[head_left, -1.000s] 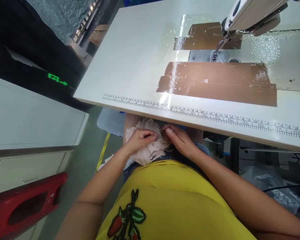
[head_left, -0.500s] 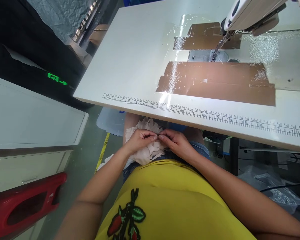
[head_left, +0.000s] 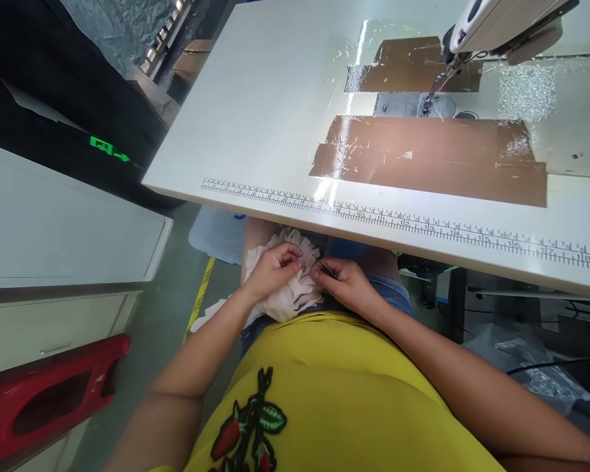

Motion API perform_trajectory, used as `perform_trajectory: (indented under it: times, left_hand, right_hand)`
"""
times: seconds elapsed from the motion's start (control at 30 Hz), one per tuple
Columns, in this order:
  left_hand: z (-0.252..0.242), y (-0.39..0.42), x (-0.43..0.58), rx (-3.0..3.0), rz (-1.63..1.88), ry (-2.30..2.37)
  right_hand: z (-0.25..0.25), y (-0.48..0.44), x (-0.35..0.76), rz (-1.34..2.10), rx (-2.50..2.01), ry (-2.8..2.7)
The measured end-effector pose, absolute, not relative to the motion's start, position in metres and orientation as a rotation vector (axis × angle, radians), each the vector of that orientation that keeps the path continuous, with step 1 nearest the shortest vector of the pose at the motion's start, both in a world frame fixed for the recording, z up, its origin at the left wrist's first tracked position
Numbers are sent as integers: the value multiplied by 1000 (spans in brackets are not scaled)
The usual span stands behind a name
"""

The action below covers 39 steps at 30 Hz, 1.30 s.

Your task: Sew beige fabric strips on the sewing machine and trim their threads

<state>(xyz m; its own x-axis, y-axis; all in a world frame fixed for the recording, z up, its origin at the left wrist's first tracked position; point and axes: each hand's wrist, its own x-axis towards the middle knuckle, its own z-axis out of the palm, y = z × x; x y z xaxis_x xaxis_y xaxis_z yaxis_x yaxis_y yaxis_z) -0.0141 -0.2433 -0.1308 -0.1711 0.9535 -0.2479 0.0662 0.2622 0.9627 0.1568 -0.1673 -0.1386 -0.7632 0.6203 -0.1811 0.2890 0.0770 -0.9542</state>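
A bundle of pale ruffled fabric pieces (head_left: pixel 288 298) lies in my lap, below the front edge of the sewing table (head_left: pixel 275 118). My left hand (head_left: pixel 274 266) rests on the bundle with its fingers pinched on a fabric piece. My right hand (head_left: pixel 343 283) is beside it, fingers closed round a thin dark tool (head_left: pixel 327 267) whose tip points toward the left hand. The fingertips of both hands are a little apart.
A ruler strip (head_left: pixel 403 223) runs along the table's front edge. Brown tape patches (head_left: pixel 427 157) cover the table before the sewing machine head (head_left: pixel 501 26) and its needle (head_left: pixel 435 88). A white cabinet (head_left: pixel 54 229) and red stool (head_left: pixel 44 393) stand left.
My hands have shifted slightly up and apart; a thin dark tool now shows in the right hand. The view has tilted a little.
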Motion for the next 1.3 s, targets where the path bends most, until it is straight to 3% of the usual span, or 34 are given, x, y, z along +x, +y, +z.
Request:
perform_trajectory:
  times: [0.43, 0.77, 1.3]
  left_hand:
    - [-104, -254, -15, 1757, 576, 1549]
    - [-111, -250, -26, 1506, 623, 1492]
    - [-124, -250, -31, 1396, 650, 1449]
  right_hand:
    - [-135, -167, 161, 1703, -851, -2051]
    - [-138, -162, 170, 1581, -925, -1994]
    - [-150, -163, 162, 1723, -876, -2031]
